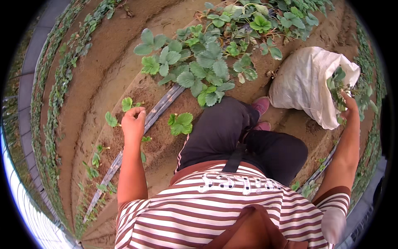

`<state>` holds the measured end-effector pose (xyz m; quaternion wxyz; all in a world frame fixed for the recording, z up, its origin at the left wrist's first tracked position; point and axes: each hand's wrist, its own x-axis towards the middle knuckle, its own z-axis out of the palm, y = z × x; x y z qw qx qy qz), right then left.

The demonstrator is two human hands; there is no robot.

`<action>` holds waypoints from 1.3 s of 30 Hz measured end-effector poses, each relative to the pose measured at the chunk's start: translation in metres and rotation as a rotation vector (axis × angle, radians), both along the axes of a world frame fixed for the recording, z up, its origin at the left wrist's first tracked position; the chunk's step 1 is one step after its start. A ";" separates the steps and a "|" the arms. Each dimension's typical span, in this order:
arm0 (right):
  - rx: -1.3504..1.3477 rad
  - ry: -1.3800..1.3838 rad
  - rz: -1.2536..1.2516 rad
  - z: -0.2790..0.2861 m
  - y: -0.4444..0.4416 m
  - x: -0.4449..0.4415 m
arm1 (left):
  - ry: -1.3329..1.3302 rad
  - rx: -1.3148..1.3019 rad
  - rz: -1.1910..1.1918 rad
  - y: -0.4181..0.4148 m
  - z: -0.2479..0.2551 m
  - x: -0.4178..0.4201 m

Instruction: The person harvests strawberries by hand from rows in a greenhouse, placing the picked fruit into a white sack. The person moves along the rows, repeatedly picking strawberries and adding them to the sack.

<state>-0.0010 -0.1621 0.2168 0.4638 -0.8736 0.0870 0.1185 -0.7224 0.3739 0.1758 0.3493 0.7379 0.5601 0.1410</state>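
My left hand [134,117] is raised over the soil bed beside a drip irrigation tape [164,101], its fingers curled in; whether something small is pinched in it cannot be told. Small strawberry plants stand near it, one [181,124] between that hand and my knee. At the mouth of a white woven sack [300,79] on the right, my right hand [350,107] is closed around a bunch of strawberry leaves and stems [339,84], partly inside the opening. Large leafy strawberry plants [208,62] grow just beyond my knees.
More dense strawberry plants [289,18] fill the top of the bed. Muddy furrows [102,74] run along the left, with further plant rows [67,74] beyond. A drip tape and small plants [307,188] lie at my right side. My pink shoes [261,105] are beside the sack.
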 end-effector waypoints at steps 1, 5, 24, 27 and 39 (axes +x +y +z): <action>-0.173 0.017 0.095 -0.013 -0.009 0.009 | 0.231 0.036 -0.079 0.008 -0.008 -0.020; -0.490 -0.779 0.355 -0.021 0.138 -0.083 | 0.432 0.145 0.063 -0.008 -0.038 -0.098; 0.379 -0.025 0.434 -0.023 0.193 -0.338 | 0.504 0.270 0.301 0.050 -0.104 -0.038; 0.360 -0.003 0.481 -0.025 0.199 -0.338 | 0.448 0.204 0.289 0.053 -0.097 -0.038; 0.301 0.056 0.525 -0.016 0.207 -0.342 | 0.535 0.313 0.379 0.060 -0.113 -0.038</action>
